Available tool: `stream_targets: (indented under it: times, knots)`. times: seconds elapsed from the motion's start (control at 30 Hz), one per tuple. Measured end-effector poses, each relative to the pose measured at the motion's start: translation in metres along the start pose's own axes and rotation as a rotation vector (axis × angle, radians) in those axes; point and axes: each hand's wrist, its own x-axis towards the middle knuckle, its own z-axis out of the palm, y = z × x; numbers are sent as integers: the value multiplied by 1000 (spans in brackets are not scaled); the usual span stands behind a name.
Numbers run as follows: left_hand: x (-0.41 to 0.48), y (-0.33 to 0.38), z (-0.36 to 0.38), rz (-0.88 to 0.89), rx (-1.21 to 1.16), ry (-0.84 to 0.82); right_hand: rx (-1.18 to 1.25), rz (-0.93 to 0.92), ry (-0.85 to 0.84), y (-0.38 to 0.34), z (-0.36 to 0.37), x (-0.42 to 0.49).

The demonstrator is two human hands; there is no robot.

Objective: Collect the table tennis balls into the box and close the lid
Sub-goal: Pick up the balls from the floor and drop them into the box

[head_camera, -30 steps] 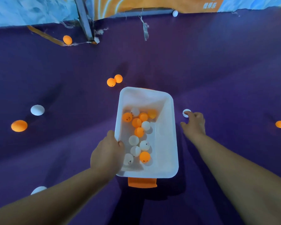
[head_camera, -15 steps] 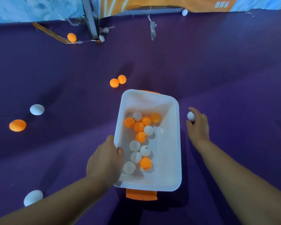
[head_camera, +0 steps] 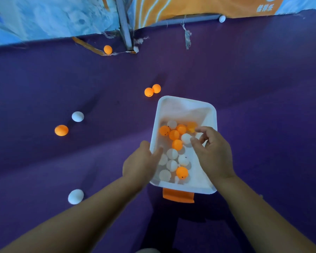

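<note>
**A:** What is underfoot?

**B:** A dark purple floor (head_camera: pixel 263 88), matte, with faint lighter bands across it. It runs up to a barrier at the far edge.

**A:** And the barrier?

**B:** A printed banner: the blue panel (head_camera: pixel 44 15) on the left, the orange panel (head_camera: pixel 190 6) on the right with pale characters I cannot read. A grey metal post (head_camera: pixel 123 24) stands between them, and a grey rail (head_camera: pixel 190 18) runs along the orange panel's foot. The cloth is frayed there, and a torn strip (head_camera: pixel 187 39) hangs onto the floor.

**A:** Where is the box?

**B:** The white box (head_camera: pixel 211 114) sits on the floor in front of the person, open on top, with an orange latch (head_camera: pixel 178 196) at its near end. A cluster of orange and white balls (head_camera: pixel 174 134) lies inside.

**A:** The hands?

**B:** The left hand (head_camera: pixel 139 165) grips the box's left rim, thumb outside and fingers inside. The right hand (head_camera: pixel 214 152) hovers over the balls, fingers loosely curled. I cannot tell whether it holds a ball.

**A:** Any balls outside?

**B:** An orange pair (head_camera: pixel 149 92), touching, just beyond the box's far left corner. To the left, well apart from the box, lie a white ball (head_camera: pixel 77 116) and an orange ball (head_camera: pixel 61 130). A nearer white ball (head_camera: pixel 75 196) lies beside the left forearm. A far orange ball (head_camera: pixel 107 49) rests by the post's foot, and a far white ball (head_camera: pixel 222 19) rests against the rail.
</note>
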Motion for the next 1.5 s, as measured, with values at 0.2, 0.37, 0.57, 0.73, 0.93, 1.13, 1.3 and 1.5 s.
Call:
stream_targets:
  times: [0.2, 0.37, 0.57, 0.73, 0.93, 1.13, 1.3, 1.5]
  knots:
    - [-27, -64, -8, -72, -320, 91, -93, -35, -195, -8, 20, -38]
    - [-42, -142, -15, -88, 261, 330, -182, -44, -204, -14, 32, -51]
    - [-49, -179, -25, -366, 4, 332, -116, 32, -169, -15, 28, -51]
    - [-41, -113, -27, -65, -353, 398, -61, 76, -44, -11, 14, -44]
    - [-35, -11, -28, 373, -452, 221, -23, 224, 105, -4, -3, -29]
    - [-20, -18, -25, 342, -503, 262, 14, 225, 64, -2, -3, -26]
    - [27, -79, -57, 112, -460, 496, 93, 131, -30, -14, 20, -28]
    - [94, -146, -121, -225, -72, 673, 148, 63, -110, -33, 44, -20]
